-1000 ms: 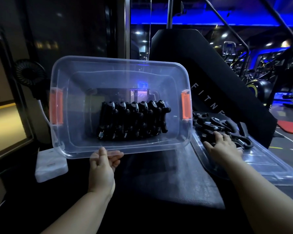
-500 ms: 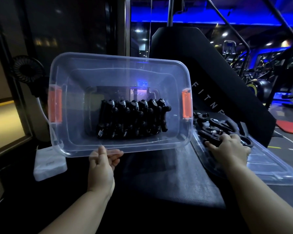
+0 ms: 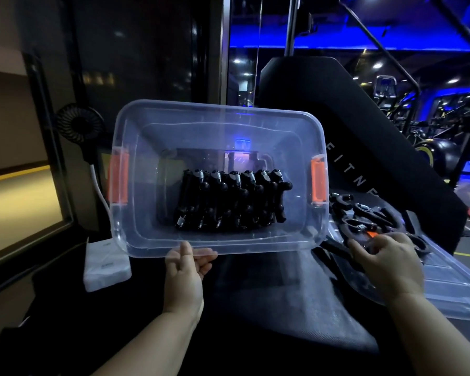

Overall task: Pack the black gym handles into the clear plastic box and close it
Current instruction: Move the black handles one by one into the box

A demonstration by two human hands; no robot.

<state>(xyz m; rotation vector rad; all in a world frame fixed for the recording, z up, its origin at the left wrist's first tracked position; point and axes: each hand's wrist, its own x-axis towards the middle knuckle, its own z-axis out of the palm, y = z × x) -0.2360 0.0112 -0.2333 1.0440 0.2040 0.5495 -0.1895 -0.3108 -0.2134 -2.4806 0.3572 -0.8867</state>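
left hand [image 3: 186,270] gripped near rim of clear plastic box [image 3: 217,110], tipped open-side toward camera over the bench [image 3: 282,299] | black gym handles [image 3: 228,202] rowed on its bottom | right hand [image 3: 385,263] curled round loose handle [image 3: 354,229] on lid [image 3: 451,283], bench's right edge

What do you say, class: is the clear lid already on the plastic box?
No, the lid lies flat to the right under loose handles, while the left hand holds the box open.
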